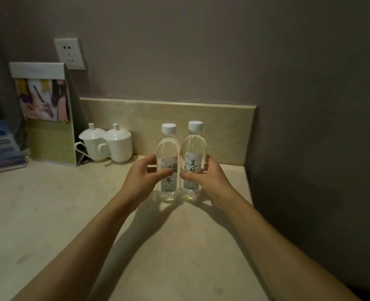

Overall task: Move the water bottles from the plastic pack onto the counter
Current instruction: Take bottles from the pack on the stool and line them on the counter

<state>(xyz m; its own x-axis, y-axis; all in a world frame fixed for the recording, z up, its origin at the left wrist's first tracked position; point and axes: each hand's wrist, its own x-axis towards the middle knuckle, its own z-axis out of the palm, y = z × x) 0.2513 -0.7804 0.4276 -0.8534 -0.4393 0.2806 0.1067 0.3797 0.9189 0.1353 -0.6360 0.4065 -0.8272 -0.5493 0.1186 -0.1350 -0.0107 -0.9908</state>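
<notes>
Toward twelve o'clock on the pale counter [49, 213], near the right-hand wall, two water bottles stand upright and touching side by side, both already down on the surface; no plastic pack shows anywhere in view. At eleven o'clock the left hand [142, 181] curls round the left bottle [168, 161] at its label, thumb across the front, and at one o'clock the right hand [208, 177] grips the right bottle [193, 157] the same way. Both look full and sealed under white caps, so they should feel fairly heavy for their size, with thin clear walls that give a little under a squeeze and a smooth surface that could slip; the labelled waist (where the hands sit now) seems the soundest place to hold, since a grip up at the cap would let the body swing. Each label carries a pale landscape picture and brushed Chinese characters; on the right bottle 美好 reads fairly plainly, while the small print beneath is too fine to make out. Off at ten o'clock stand two white lidded cups [105, 144] beside a folded display card [49, 114], below a wall socket [70, 53].
</notes>
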